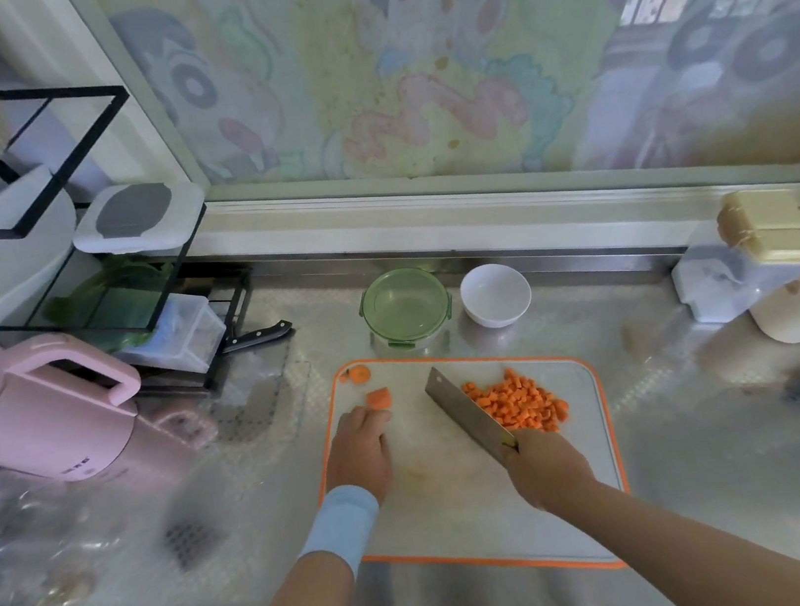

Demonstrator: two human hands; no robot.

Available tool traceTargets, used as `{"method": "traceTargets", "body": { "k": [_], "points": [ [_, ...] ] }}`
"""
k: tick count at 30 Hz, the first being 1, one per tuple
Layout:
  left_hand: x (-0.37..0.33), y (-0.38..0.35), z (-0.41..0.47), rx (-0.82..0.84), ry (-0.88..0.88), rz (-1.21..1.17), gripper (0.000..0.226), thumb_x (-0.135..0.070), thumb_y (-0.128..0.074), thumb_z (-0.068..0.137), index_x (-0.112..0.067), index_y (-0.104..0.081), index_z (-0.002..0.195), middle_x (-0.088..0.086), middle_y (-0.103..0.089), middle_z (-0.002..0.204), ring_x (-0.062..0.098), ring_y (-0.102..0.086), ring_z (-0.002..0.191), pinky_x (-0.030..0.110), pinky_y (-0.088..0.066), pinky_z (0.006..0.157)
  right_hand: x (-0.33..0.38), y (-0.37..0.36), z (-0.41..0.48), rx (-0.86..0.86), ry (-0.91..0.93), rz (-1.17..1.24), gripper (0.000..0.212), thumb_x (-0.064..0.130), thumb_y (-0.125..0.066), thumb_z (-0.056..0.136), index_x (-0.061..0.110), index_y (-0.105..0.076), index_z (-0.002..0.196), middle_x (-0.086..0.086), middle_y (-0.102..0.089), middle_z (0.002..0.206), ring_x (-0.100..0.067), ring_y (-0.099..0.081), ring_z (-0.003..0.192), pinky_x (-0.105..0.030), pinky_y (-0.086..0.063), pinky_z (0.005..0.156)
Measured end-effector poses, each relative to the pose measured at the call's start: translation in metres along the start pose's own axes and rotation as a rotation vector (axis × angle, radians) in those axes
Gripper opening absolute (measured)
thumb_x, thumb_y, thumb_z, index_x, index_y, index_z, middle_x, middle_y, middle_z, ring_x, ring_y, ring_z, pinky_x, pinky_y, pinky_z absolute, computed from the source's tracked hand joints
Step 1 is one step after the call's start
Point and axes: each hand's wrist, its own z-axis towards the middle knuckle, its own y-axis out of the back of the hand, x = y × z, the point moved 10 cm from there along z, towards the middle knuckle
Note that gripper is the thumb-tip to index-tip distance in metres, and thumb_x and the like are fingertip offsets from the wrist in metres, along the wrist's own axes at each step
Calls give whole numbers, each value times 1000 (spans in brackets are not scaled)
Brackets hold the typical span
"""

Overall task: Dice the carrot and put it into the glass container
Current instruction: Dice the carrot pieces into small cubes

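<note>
The right hand clamped a flat steel cleaver beside heaped carrot dice; the left hand pinched a blocky carrot chunk near the far-left corner of the board

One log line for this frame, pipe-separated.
left hand: at carrot chunk | right hand: holds knife | diced carrot: piled on cutting board | glass container: no carrot inside

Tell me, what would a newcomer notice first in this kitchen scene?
The heap of bright orange diced carrot on the white, orange-rimmed plastic cutting board stands out, right of the broad steel cleaver gripped by the right hand. The left hand lies by a leftover orange carrot chunk at the board's left. Behind the board stands the round green glass container; a pink plastic kettle sits far left.
</note>
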Motion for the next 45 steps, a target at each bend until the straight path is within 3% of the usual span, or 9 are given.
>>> {"method": "traceTargets", "body": {
  "k": [7, 11, 14, 21, 24, 29, 36, 41, 45],
  "points": [
    [-7, -23, 39, 254, -37, 285, 64, 0, -49, 84, -22, -41, 144, 2, -35, 152, 24, -27, 140, 34, -26, 110, 13, -14, 2, 26, 31, 10, 22, 32, -39, 101, 23, -55, 89, 5, -59, 81, -14, -56, 69, -29, -44, 55],
    [-13, -21, 39, 219, -77, 249, 35, 1, -53, 78, -17, -66, 105, 5, -59, 119, 32, -48, 116, 36, -40, 90, 10, -9, 3, -34, 3, -12, 22, 30, -36, 102, 23, -55, 94, 4, -61, 86, -16, -57, 72, -31, -44, 58],
    [-15, -20, 34, 191, -59, 123, 21, 4, -56, 75, -15, -62, 79, 4, -57, 90, 28, -50, 89, 42, -46, 76, 12, -1, 4, -88, 15, -31, 20, 25, -34, 102, 26, -52, 93, 6, -58, 84, -17, -54, 71, -31, -40, 57],
    [-17, -30, -3, 221, 82, -21, 28, -30, -53, 94, -24, -62, 120, -5, -53, 118, 20, -50, 108, 28, -44, 89, 38, -12, -1, -58, 189, -68, 24, 28, -30, 105, 27, -48, 89, 5, -54, 80, -22, -53, 76, -34, -40, 60],
    [-12, -29, -16, 226, 80, -25, 35, -26, -47, 97, -28, -57, 130, -8, -48, 129, 20, -54, 110, 29, -44, 93, 43, -19, -5, -38, 205, -88, 23, 27, -30, 105, 26, -47, 90, 6, -53, 79, -21, -53, 76, -33, -39, 60],
    [-8, -26, -22, 220, 81, 77, 25, -26, -56, 89, -33, -63, 113, -9, -58, 109, 19, -59, 100, 28, -44, 84, 43, -23, -7, -42, 223, -79, 24, 27, -30, 104, 25, -48, 88, 5, -53, 76, -21, -56, 74, -32, -35, 54],
    [-15, -25, -36, 140, 143, 144, 40, -56, -63, 81, -31, -60, 112, -11, -56, 113, 14, -47, 109, 26, -38, 89, 45, -27, -14, -63, 301, -209, 28, 23, -32, 104, 25, -59, 114, 0, -65, 92, -25, -63, 87, -36, -51, 69],
    [-14, -33, -48, 45, -31, -39, 23, -27, -57, 91, -19, -67, 110, -1, -55, 115, 14, -50, 108, 24, -42, 91, 42, -35, -16, -55, 316, -302, 32, 10, -41, 99, 27, -55, 123, 2, -52, 82, -26, -63, 78, -33, -42, 58],
    [-29, -26, -48, -51, -249, -44, 28, -20, -47, 87, -17, -72, 99, -9, -55, 106, 10, -50, 101, 23, -47, 80, 41, -33, -14, -43, 322, -274, 34, 17, -35, 103, 27, -56, 127, 0, -64, 94, -26, -64, 87, -36, -52, 70]
  ]
}}
